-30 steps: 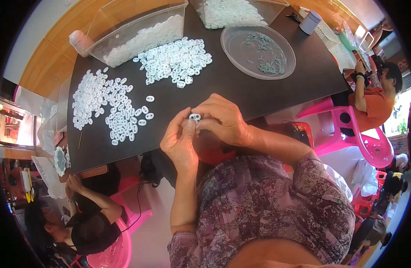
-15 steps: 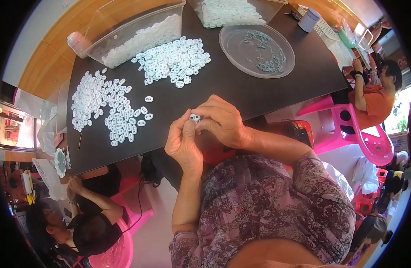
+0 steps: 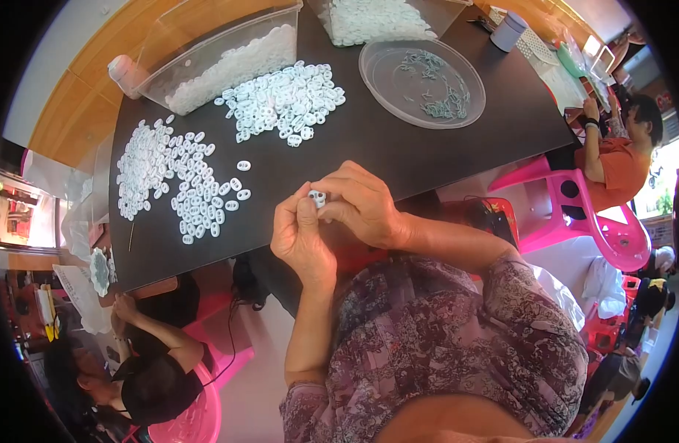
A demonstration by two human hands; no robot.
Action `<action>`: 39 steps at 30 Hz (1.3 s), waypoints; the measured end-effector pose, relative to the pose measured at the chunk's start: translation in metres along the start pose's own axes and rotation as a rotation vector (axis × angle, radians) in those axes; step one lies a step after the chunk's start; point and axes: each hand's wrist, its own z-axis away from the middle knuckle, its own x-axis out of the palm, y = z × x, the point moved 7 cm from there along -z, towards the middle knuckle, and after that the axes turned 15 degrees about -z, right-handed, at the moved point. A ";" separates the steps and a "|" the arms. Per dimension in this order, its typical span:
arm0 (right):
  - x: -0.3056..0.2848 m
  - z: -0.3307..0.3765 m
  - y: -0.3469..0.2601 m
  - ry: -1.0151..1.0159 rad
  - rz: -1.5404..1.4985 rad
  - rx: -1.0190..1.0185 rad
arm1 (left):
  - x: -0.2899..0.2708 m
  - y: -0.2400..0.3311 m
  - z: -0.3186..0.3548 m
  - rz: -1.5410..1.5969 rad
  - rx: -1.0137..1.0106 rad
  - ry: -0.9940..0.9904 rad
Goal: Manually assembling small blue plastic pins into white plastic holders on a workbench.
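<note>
A small white oval plastic piece with dark holes [image 3: 318, 198] is pinched between my two hands, just over the table's near edge. My left hand [image 3: 302, 240] grips it from the left with thumb and fingers. From the other side, the thumb and curled fingers of my right hand [image 3: 362, 203] close on the same piece and cover part of it. Similar white two-holed pieces lie to the left, in a loose group [image 3: 199, 192] and a denser heap [image 3: 142, 166]. Another heap [image 3: 284, 100] sits farther back.
Clear plastic tubs [image 3: 181, 48] of white pieces stand at the back. A round translucent tray [image 3: 380, 81] holds small grey-green parts [image 3: 446, 108]. A grey-lidded jar [image 3: 508, 33] is at back right, a white bottle [image 3: 124, 74] at back left. Other people sit at left and right.
Both hands stay together and have shifted very slightly left. The white piece has turned a little between my fingers, so its holes show at a different angle.
</note>
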 end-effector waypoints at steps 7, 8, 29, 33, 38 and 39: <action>-0.001 -0.001 -0.001 0.016 -0.058 0.050 | -0.002 0.002 0.001 0.028 0.018 -0.063; 0.000 -0.001 -0.001 0.015 -0.058 0.049 | -0.004 0.001 0.001 0.006 0.024 -0.037; 0.007 0.000 -0.016 0.084 0.064 -0.239 | 0.003 0.001 0.014 -0.221 0.234 0.104; 0.006 -0.001 -0.015 0.104 0.062 -0.240 | 0.003 0.004 0.012 -0.215 0.222 0.102; -0.011 -0.003 -0.001 0.081 0.055 -0.106 | 0.005 0.016 -0.002 -0.443 0.167 0.028; -0.019 -0.008 0.000 0.048 0.091 -0.103 | 0.004 0.016 -0.006 -0.510 0.093 -0.010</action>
